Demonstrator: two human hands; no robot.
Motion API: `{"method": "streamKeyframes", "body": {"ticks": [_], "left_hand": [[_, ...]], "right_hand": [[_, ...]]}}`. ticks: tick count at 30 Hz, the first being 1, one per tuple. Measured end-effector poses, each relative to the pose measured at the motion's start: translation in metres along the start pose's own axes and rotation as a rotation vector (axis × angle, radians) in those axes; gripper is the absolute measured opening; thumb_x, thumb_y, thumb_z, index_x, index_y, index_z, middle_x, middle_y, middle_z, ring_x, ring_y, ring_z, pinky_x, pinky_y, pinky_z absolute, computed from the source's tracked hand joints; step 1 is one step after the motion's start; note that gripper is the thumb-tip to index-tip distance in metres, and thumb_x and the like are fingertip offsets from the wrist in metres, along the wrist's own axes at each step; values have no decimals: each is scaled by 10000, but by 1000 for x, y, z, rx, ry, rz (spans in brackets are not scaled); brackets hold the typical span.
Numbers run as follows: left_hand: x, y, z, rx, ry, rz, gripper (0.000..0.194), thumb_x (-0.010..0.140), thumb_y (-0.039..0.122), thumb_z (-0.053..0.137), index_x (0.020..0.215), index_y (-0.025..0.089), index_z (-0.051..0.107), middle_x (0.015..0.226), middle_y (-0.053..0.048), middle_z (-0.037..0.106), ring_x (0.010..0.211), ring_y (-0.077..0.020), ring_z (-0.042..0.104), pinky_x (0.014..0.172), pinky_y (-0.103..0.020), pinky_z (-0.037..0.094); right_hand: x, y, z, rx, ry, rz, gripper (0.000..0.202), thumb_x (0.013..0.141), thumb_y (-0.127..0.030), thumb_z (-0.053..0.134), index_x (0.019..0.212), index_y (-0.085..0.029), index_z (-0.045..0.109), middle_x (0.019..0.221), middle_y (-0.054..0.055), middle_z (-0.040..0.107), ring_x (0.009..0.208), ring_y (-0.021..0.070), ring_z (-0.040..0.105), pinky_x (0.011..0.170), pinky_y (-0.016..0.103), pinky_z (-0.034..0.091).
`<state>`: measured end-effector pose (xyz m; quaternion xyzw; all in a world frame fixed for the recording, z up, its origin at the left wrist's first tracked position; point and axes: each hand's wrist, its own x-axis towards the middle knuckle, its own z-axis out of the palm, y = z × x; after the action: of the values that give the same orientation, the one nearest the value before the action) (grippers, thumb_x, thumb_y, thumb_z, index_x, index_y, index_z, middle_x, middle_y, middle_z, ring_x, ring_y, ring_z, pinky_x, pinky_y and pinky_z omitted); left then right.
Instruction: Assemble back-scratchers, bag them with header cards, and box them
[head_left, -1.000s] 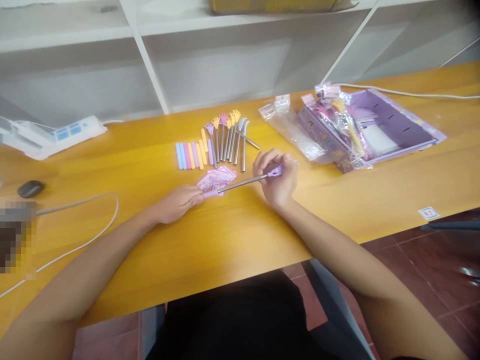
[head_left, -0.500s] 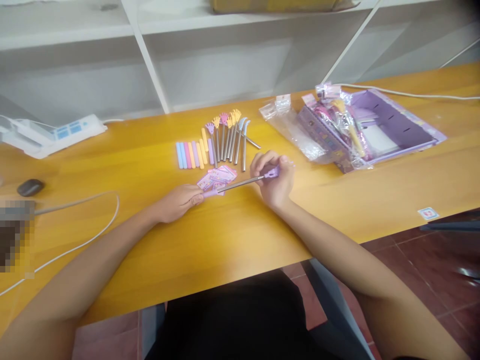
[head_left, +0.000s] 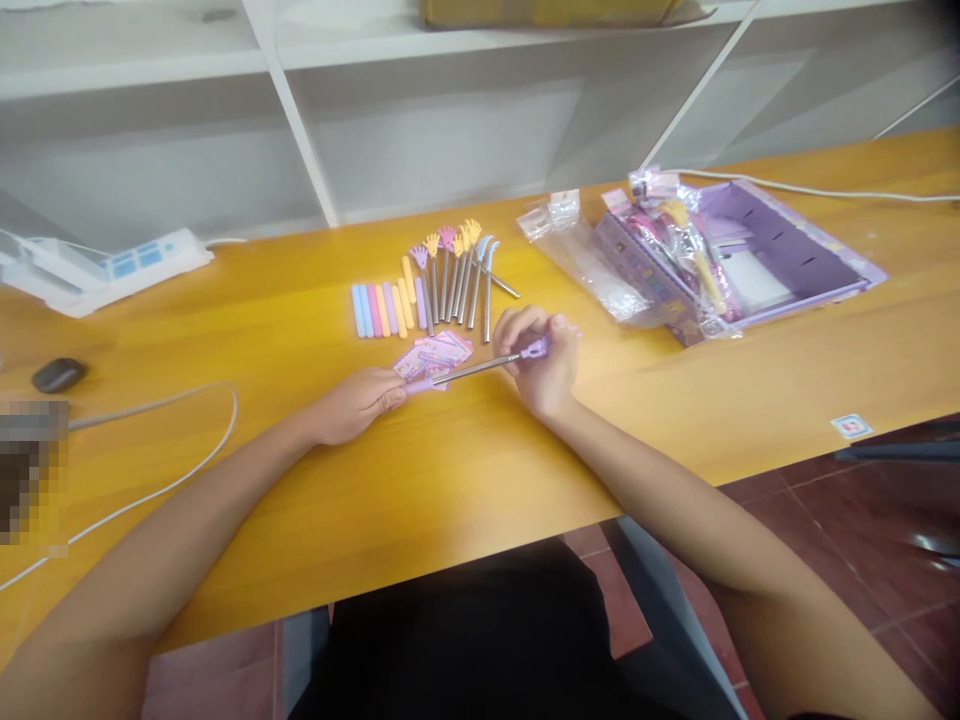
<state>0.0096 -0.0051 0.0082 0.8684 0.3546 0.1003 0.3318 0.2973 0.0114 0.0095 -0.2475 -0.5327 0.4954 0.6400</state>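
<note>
A back scratcher (head_left: 476, 370) with a steel rod spans the space between my hands, tilted up a little to the right. My left hand (head_left: 360, 405) is closed round its purple grip. At the other end, the fingers of my right hand (head_left: 546, 372) curl about the purple hand-shaped head, partly covering it. Small printed pink-purple cards (head_left: 442, 350) lie in a pile just behind the rod. Beyond them, several steel rods with coloured hand-shaped heads (head_left: 457, 275) lie fanned out. To their left is a row of pastel grip tubes (head_left: 382, 310) in blue, pink, orange and purple.
On the right, a purple open box (head_left: 810, 250) holds wrapped pieces, with clear plastic bags (head_left: 585, 265) beside it. A white power strip (head_left: 142, 265), a black mouse (head_left: 60, 375) and a white cable (head_left: 202, 450) are at left. Shelving (head_left: 450, 120) backs the table.
My right hand has shifted slightly left with the scratcher's head, and the bare rod between my hands looks a little shorter. My left hand stays in place.
</note>
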Motion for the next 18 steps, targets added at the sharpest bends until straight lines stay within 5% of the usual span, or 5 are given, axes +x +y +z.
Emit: {"method": "streamKeyframes", "body": {"ticks": [6,18], "left_hand": [[-1,-2,1,4,4,11,631,1148,631,242,1140,206,707,1000,-80,685,849,-232,572,859,-333,449],[1,0,1,-3,27,26,632,1140,649,234,890,197,597,853,-50,600,767,-210,520,775,-342,421]], "right_hand": [[-1,0,1,-41,-14,21,730,976,-883,469,692,-220,580,637,10,511,443,98,340,416,284,258],[-6,8,5,-4,-68,30,737,1006,-862,446,698,-212,610,663,22,519,470,109,369,429,285,256]]}}
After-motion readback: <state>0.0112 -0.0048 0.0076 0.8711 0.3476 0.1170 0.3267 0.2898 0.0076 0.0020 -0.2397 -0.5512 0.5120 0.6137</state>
